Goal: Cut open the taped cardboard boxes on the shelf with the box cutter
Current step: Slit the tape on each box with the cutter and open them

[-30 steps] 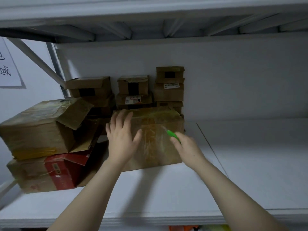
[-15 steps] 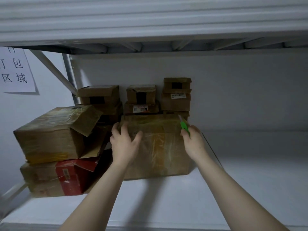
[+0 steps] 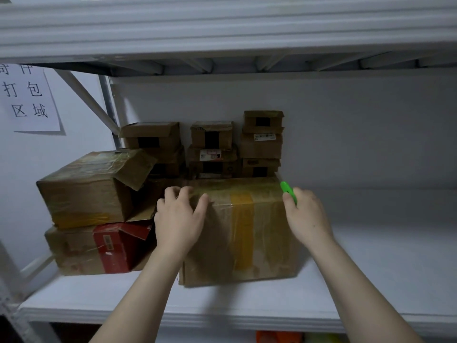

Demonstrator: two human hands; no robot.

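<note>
Head camera view, looking forward and down into a white metal shelf.

The left hand lies on the front of a large taped cardboard box. Its fingers curl over the box's top edge near the upper left corner, and its thumb is spread flat on the front face. The hand is holding the box.

The right hand is at the box's upper right corner, closed around a bright green box cutter. The cutter sticks up out of the fingers and leans toward the left hand, its tip right at the corner of the box. Whether a blade is out cannot be made out.

Between the two hands, a strip of yellow tape runs down the front of the box under clear tape.

To the outer side of the left hand sits an opened brown box with a loose flap. It is stacked on a brown and red box.

Beyond the fingertips of both hands, small cardboard boxes are piled in three stacks against the back wall.

Far up and to the outer side of the left hand, a paper sign with printed characters hangs on the wall.
</note>
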